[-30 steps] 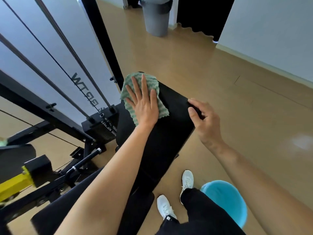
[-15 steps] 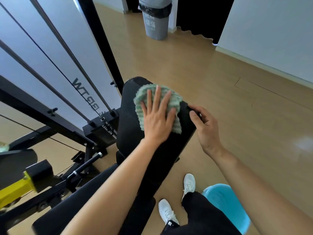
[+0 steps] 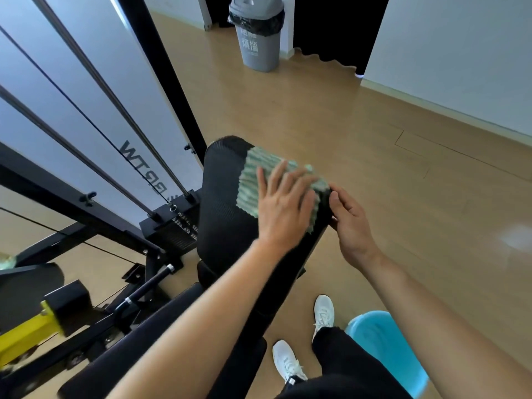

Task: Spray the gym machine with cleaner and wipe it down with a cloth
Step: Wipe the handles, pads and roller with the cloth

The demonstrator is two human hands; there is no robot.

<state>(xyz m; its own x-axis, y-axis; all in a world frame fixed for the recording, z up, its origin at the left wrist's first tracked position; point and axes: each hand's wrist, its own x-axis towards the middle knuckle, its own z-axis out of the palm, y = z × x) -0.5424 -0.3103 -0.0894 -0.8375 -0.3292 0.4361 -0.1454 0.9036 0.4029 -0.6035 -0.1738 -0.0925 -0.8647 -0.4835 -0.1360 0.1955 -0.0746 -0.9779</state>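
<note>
Since the wiping goes over the pad (image 3: 224,203), what matters is where bare pad lies from the cloth. Most of it shows to the left of the left hand and below its wrist, toward the person. The pad is long and narrow. Its long axis runs from the rounded top end, beyond the fingertips, down to the seat (image 3: 161,326) near the person.

The cloth (image 3: 259,168), striped green and white, lies flat on the upper right part of the pad, under the palm and a little beyond the fingers. The left hand (image 3: 283,205) is fully open, with fingers straight and spread, and presses the cloth down. It grips nothing, and it is blurred.

Just to its right, close to the cloth corner, the right hand (image 3: 349,223) curls its fingers around the right edge of the pad and holds it, I judge to steady it. So the cloth has almost no room to the right. In my judgement the next stroke must go left, or down along the long axis. No spray bottle is in view.
</note>
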